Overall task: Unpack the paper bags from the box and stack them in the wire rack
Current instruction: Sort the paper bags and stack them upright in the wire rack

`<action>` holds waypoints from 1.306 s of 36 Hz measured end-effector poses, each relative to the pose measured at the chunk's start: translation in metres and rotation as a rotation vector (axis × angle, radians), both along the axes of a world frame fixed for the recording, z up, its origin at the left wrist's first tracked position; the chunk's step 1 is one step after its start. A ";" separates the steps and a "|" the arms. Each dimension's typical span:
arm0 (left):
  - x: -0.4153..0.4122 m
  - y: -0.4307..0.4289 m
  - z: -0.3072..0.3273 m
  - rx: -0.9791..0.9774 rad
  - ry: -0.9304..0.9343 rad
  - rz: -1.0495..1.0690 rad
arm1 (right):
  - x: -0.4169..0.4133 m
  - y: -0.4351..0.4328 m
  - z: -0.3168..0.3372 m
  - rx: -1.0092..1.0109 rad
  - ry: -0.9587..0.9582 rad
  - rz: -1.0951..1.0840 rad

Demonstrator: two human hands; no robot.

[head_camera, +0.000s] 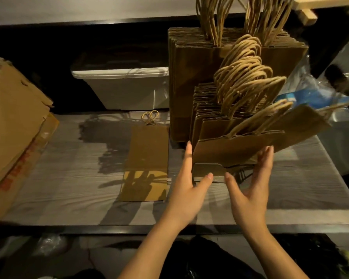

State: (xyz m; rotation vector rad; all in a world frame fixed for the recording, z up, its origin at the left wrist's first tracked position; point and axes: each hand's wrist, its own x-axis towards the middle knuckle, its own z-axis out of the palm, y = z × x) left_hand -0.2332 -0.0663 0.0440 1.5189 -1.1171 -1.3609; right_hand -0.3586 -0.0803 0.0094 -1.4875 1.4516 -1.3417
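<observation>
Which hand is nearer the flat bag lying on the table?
Left. The left hand sits just right of the flat bag, against the left edge of the stack; the right hand is farther right, on its other side.

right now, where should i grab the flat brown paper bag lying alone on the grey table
Probably its twisted paper handles at the far end, reaching from above: the flat brown paper bag lies flush, so only those loops offer purchase.

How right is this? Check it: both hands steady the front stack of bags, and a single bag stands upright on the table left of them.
Not quite: the head view shows the single bag lying flat on the table, not upright. The rest holds.
</observation>
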 end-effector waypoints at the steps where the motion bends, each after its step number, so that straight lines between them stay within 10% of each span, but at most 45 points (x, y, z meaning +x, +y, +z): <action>1: 0.001 0.000 0.001 0.002 0.000 -0.007 | -0.002 -0.003 0.002 -0.001 -0.055 -0.049; 19: -0.003 -0.020 0.011 0.018 0.067 0.041 | -0.101 -0.091 -0.027 0.349 -0.959 -0.492; 47: -0.032 -0.045 0.008 -0.040 -0.068 0.341 | -0.112 -0.116 0.025 0.066 -0.638 -0.583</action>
